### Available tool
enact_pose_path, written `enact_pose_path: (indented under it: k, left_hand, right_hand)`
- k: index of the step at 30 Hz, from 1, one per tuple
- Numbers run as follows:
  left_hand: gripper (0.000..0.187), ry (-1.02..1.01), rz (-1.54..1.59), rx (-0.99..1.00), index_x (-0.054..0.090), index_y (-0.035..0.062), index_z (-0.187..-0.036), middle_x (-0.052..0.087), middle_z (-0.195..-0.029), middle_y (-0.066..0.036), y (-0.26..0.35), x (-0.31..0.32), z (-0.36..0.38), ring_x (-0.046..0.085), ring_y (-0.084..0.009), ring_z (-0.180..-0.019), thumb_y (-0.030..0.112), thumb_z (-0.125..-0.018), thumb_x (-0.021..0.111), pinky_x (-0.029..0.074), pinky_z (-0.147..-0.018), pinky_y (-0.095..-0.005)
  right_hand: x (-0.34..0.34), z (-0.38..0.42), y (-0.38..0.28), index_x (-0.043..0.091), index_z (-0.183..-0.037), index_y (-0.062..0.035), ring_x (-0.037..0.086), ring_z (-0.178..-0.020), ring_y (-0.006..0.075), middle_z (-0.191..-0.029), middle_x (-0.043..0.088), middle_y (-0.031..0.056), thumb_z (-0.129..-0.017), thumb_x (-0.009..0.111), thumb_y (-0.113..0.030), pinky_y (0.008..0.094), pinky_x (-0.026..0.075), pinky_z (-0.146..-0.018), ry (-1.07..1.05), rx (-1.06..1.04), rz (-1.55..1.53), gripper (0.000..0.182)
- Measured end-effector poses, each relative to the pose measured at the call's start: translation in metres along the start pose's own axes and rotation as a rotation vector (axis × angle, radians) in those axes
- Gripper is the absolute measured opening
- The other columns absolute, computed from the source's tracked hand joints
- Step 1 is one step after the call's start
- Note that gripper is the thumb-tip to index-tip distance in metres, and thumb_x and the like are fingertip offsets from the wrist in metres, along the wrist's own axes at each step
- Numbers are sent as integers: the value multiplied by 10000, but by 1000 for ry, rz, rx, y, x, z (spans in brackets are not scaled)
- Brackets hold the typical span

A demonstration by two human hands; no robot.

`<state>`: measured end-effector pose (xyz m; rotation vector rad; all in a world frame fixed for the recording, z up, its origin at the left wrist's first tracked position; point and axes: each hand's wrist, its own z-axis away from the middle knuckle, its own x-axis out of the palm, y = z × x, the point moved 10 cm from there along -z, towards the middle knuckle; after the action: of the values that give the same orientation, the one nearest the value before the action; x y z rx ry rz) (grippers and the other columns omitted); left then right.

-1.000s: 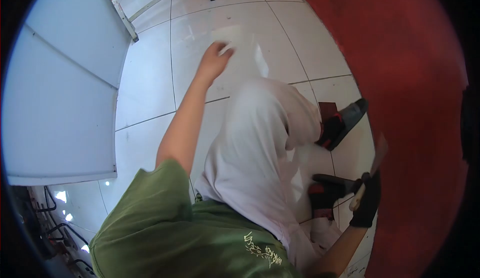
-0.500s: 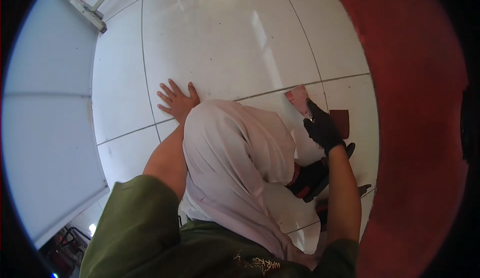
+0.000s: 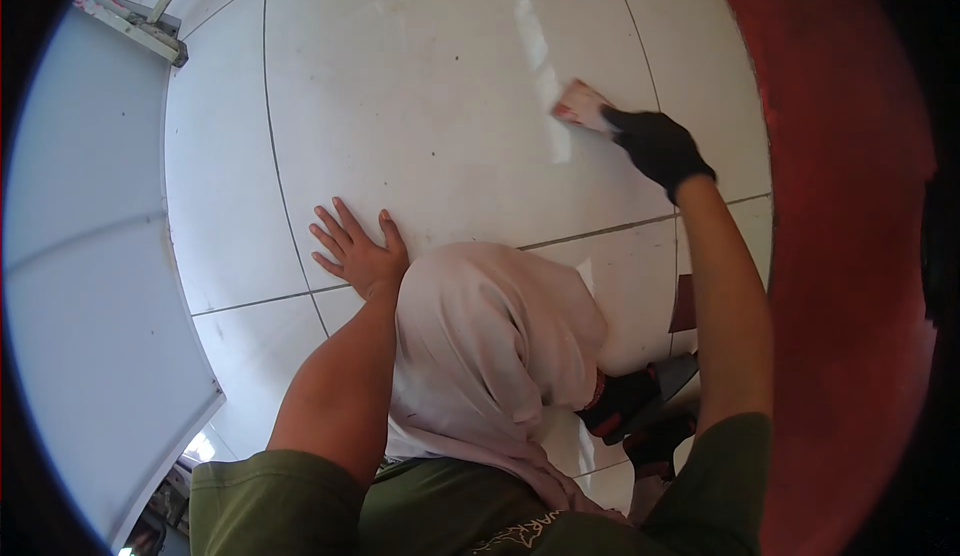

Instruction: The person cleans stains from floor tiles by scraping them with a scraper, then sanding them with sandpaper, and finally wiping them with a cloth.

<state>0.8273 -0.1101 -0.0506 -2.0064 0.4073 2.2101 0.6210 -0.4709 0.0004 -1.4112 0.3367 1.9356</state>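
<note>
My left hand [image 3: 366,254] is bare and lies flat on the white tiled floor [image 3: 350,106], fingers spread, holding nothing. On the right, my right hand [image 3: 655,148] wears a black glove and grips a flat pinkish-red pad [image 3: 583,107] at its near end. The pad touches or is very close to the tile, slightly blurred, beside a bright streak of reflected light. What the pad is made of cannot be told. Between my arms is my knee under pale cloth [image 3: 500,326].
A dark red piece [image 3: 684,304] lies on the floor, partly behind my right forearm. A red surface [image 3: 850,256] runs along the right side. White panels [image 3: 90,236] stand at the left, with a metal frame [image 3: 130,24] at the top left. Black shoes [image 3: 620,403] are beside my knee.
My right hand has moved forward and slightly right with the pad, from near the dark red piece onto the tile ahead. My left hand remains flat on the floor; the view has shifted slightly.
</note>
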Motion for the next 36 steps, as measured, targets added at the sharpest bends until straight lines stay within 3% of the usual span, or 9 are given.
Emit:
enact_pose_path:
  k: [4, 9, 15, 21, 23, 25, 31, 34, 36]
  left_hand:
    - [719, 5, -13, -3, 157, 142, -1448, 55, -1520, -92, 1, 0, 1, -5, -303, -1398, 487, -872, 412, -28, -1090, -516]
    - [713, -18, 3, -9, 149, 145, -1450, 52, -1521, -89, 1, -1, 2, -15, -294, -1399, 481, -876, 406, -38, -1091, -509]
    - [708, -24, -3, -12, 143, 144, -1451, 50, -1521, -89, 3, -4, 1, -24, -290, -1399, 469, -878, 402, -49, -1091, -504]
    - [722, -49, 8, 9, 144, 119, -1449, 49, -1520, -102, 5, -6, 1, -25, -302, -1398, 430, -861, 426, -59, -1088, -504]
    - [728, -66, 11, 1, 145, 112, -1448, 48, -1519, -109, 4, -6, 2, -27, -308, -1398, 416, -852, 435, -61, -1087, -507]
    - [741, -82, 7, 27, 146, 94, -1445, 46, -1516, -130, 6, -5, 0, -26, -323, -1396, 397, -837, 442, -64, -1083, -516]
    - [747, -134, -10, 46, 148, 71, -1441, 49, -1511, -151, 8, -6, -2, -22, -341, -1393, 387, -831, 440, -67, -1077, -531]
    - [750, -138, 2, 50, 158, 72, -1439, 55, -1509, -155, 7, -5, -3, -20, -348, -1391, 391, -825, 446, -67, -1076, -536]
    - [755, -137, 4, 42, 161, 71, -1439, 59, -1509, -156, 5, -5, -3, -17, -350, -1391, 393, -821, 450, -68, -1076, -537]
  right_hand:
    - [-29, -27, -64, 577, -1190, -227, 591, -969, 299, -1066, 616, 136, -854, 541, -283, 398, 466, -840, 28, -76, 14, 342]
    - [-51, 9, 9, 598, -1159, -199, 577, -972, 287, -1024, 631, 115, -849, 550, -282, 381, 463, -845, 230, -150, 119, 325]
    - [-27, 24, 44, 598, -1161, -201, 581, -937, 288, -968, 621, 119, -845, 559, -263, 392, 474, -808, 82, 11, 93, 324]
    - [-33, -63, -30, 587, -1115, -146, 586, -934, 296, -1019, 606, 132, -850, 544, -222, 404, 482, -788, -7, -85, 120, 279]
    - [-42, -97, -77, 576, -1062, -106, 587, -952, 314, -1040, 606, 159, -872, 491, -226, 414, 487, -769, 243, -430, 115, 241]
    - [-31, -162, -94, 568, -1122, -90, 548, -1059, 311, -1189, 554, 170, -903, 461, -270, 388, 451, -877, 26, -255, 64, 303]
    - [-43, -238, -145, 543, -1157, -88, 563, -1027, 329, -1144, 581, 159, -899, 427, -261, 404, 449, -889, -245, -71, 74, 332]
    - [-52, -226, -158, 537, -1168, -107, 600, -951, 292, -1032, 623, 138, -901, 421, -261, 367, 478, -805, -93, -382, 358, 328]
    - [-67, -226, -165, 538, -1171, -116, 595, -955, 283, -1043, 619, 128, -904, 422, -256, 367, 479, -811, -161, -280, 234, 324]
